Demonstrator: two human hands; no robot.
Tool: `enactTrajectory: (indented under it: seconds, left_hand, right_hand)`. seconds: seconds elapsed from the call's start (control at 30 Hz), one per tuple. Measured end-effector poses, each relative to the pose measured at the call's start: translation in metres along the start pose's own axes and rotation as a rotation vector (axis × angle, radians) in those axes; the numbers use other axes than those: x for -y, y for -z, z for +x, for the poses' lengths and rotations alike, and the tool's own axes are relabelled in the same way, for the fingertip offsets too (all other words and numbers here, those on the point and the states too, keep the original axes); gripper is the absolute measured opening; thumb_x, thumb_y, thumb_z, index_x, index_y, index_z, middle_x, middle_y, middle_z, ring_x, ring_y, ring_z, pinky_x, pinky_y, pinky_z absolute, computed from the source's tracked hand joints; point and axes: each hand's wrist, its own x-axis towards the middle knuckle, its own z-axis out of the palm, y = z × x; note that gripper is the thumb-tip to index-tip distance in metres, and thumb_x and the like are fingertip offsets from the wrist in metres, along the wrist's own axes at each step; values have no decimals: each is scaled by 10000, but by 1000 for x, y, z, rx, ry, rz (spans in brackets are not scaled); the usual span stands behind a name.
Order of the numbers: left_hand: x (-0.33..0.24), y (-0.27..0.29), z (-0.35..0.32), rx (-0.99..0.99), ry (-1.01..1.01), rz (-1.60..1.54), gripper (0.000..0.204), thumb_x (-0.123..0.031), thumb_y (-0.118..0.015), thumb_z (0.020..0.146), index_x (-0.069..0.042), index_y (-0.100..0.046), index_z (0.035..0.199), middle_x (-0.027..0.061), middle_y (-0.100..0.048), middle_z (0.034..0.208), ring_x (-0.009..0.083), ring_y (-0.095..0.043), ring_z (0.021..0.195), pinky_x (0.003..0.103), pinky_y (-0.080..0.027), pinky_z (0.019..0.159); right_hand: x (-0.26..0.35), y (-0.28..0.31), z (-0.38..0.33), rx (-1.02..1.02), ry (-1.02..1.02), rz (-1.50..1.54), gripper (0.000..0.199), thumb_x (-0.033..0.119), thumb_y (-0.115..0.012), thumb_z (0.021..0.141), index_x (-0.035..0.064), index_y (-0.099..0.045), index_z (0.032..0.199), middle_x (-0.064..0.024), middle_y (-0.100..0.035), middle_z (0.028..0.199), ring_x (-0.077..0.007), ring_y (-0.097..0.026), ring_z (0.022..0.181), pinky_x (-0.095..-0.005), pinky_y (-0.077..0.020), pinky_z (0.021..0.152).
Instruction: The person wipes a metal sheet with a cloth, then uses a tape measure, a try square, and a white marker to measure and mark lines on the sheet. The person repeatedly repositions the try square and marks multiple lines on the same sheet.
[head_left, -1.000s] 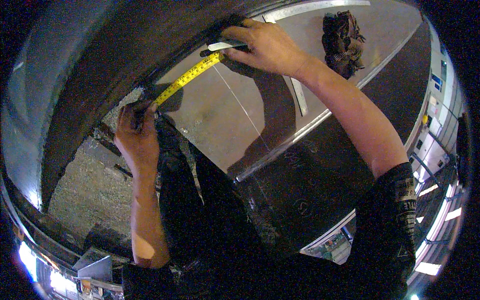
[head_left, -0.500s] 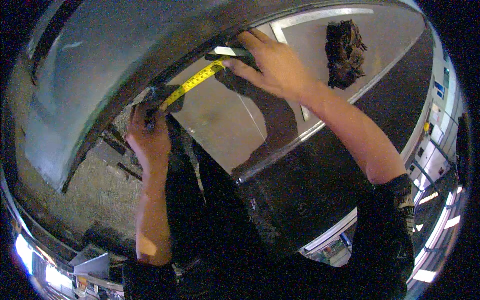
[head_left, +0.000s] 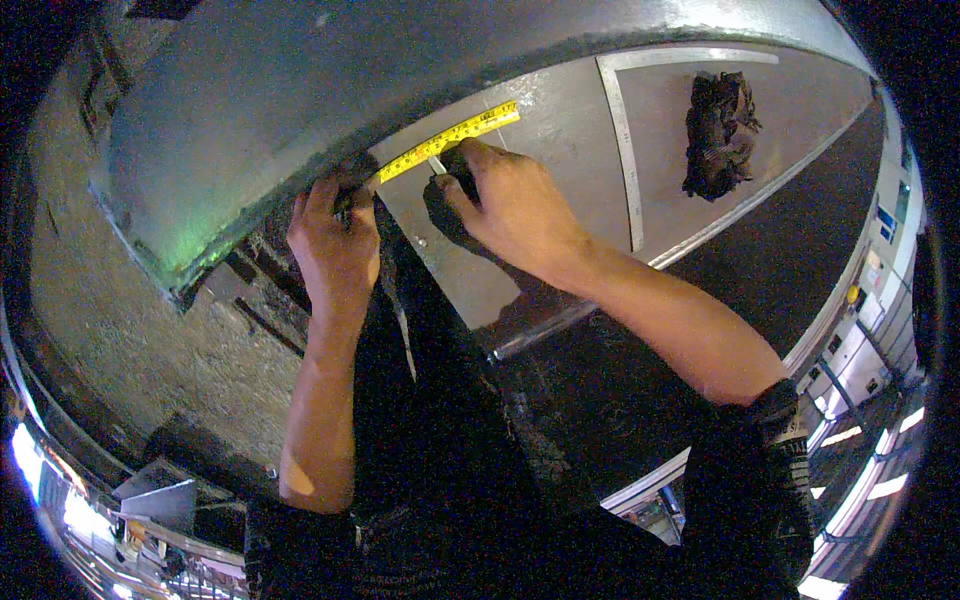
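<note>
Yellow steel measuring tape [head_left: 447, 137] lies along flat grey metal sheet [head_left: 560, 130], under big grey curved flange [head_left: 300, 90]. Your left hand [head_left: 335, 250] pinches tape end; right hand [head_left: 505, 205] curled around dark tape case [head_left: 447, 195] — thin blade likely springy, kinks easily, edges sharp. Hold case, keep tension.

tape measure [head_left: 447, 139] on metal sheet [head_left: 560, 130], rag [head_left: 720, 135] right

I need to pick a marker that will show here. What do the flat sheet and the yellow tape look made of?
The flat sheet looks like bare grey metal, matte and dull, with faint scuffs. The yellow tape looks like a thin painted metal blade with black markings, though coated plastic cannot be ruled out.
</note>
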Motion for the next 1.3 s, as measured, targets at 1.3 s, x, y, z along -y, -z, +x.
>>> enactTrajectory:
  seconds: [1.3]
  left_hand:
    - [-8, -18, -9, 25, 48, 67, 191, -234, -690, 823, -85, -688, 943, 145, -677, 942, 356, -637, 859, 420, -504, 779]
  right_hand:
    - [-17, 81, -22, 390, -34, -371, 372, 277, -635, 819, 23, -579, 1085, -229, -649, 912, -389, -631, 903, -473, -511, 784]
